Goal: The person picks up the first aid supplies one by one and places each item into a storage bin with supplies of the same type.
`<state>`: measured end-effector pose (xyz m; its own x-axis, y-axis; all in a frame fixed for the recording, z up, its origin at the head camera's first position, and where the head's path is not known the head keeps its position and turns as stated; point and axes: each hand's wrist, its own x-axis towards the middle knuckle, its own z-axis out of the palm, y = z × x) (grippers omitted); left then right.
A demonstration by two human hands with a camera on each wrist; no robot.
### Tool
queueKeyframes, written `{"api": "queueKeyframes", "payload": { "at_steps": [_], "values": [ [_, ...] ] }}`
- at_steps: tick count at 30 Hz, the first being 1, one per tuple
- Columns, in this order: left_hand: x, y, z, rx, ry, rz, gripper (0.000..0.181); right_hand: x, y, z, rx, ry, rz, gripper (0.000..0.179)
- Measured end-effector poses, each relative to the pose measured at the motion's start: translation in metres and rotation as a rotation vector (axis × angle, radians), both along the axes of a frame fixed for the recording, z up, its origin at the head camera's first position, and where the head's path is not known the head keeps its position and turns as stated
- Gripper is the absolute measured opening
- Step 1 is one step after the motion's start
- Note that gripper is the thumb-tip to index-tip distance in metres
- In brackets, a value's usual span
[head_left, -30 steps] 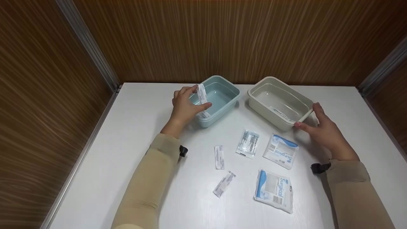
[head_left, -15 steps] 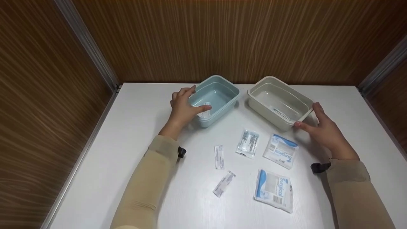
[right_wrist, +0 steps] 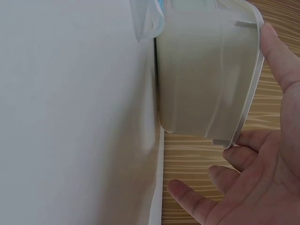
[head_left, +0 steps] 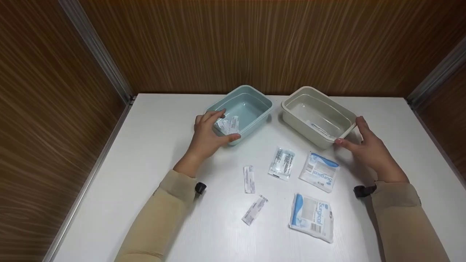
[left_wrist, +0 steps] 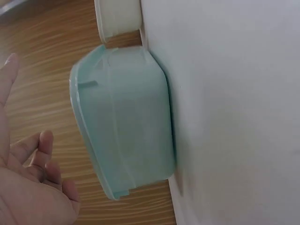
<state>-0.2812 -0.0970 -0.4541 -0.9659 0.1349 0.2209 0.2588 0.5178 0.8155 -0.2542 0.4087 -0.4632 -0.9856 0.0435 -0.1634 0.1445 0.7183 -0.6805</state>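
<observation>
My left hand (head_left: 209,136), fingers spread and holding nothing, hovers at the near-left end of the blue plastic box (head_left: 252,128). Narrow white printed paper packets (head_left: 234,123) lie inside that box. The left wrist view shows a gap between this hand and the box wall. My right hand (head_left: 371,153) touches the rim of the beige box (head_left: 309,135) at its near-right end, thumb at one corner and a finger at the other. A white packet with dark print (head_left: 318,128) lies inside the beige box. Two more narrow packets (head_left: 249,179) lie on the table.
A silvery printed sachet (head_left: 282,163) lies before the boxes. To its right are two white-and-blue packs marked "Surgical" (head_left: 319,171), one nearer the front. The white table (head_left: 153,145) meets a wood-grain panel (head_left: 233,43) behind.
The left hand has let a narrow packet drop into the blue box and has drawn back a little toward the person. The right hand stays at the beige box.
</observation>
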Motion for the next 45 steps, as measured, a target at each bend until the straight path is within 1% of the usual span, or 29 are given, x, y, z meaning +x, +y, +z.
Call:
{"api": "queueKeyframes", "payload": {
  "at_steps": [3, 8, 10, 13, 16, 20, 24, 28, 33, 36, 40, 45],
  "values": [
    [0.014, 0.000, -0.001, 0.027, 0.015, -0.049, 0.094, -0.003, -0.001, 0.001, 0.005, 0.000, -0.001, 0.129],
    [0.037, 0.002, -0.001, 0.047, 0.007, -0.138, 0.095, -0.005, -0.002, 0.002, 0.003, 0.002, -0.001, 0.130],
    [0.044, 0.002, -0.001, 0.045, 0.008, -0.190, 0.096, -0.005, -0.002, 0.002, 0.003, 0.008, 0.008, 0.130],
    [0.051, 0.003, -0.002, 0.046, 0.001, -0.268, 0.095, -0.004, 0.000, 0.000, 0.000, 0.010, 0.015, 0.129],
    [0.054, 0.005, -0.004, 0.052, -0.025, -0.317, 0.087, -0.002, 0.002, -0.001, -0.003, 0.006, 0.016, 0.129],
    [0.053, 0.010, -0.010, 0.056, -0.046, -0.357, 0.074, -0.001, 0.004, 0.000, -0.005, 0.006, 0.012, 0.128],
    [0.052, 0.015, -0.017, 0.044, -0.057, -0.417, 0.074, 0.000, 0.004, 0.001, -0.009, 0.005, 0.005, 0.129],
    [0.053, 0.015, -0.025, -0.001, -0.098, -0.459, 0.078, -0.002, 0.003, 0.000, 0.005, 0.007, 0.016, 0.128],
    [0.054, 0.014, -0.034, -0.067, -0.139, -0.489, 0.086, -0.003, 0.002, -0.002, 0.033, 0.019, 0.024, 0.127],
    [0.055, 0.014, -0.040, -0.110, -0.167, -0.503, 0.092, -0.003, 0.002, -0.002, 0.025, 0.017, 0.022, 0.127],
    [0.055, 0.016, -0.046, -0.131, -0.200, -0.506, 0.095, -0.002, 0.001, -0.001, 0.013, 0.013, 0.024, 0.127],
    [0.054, 0.016, -0.050, -0.148, -0.220, -0.496, 0.098, -0.002, 0.001, 0.000, 0.018, 0.014, 0.022, 0.128]
  ]
}}
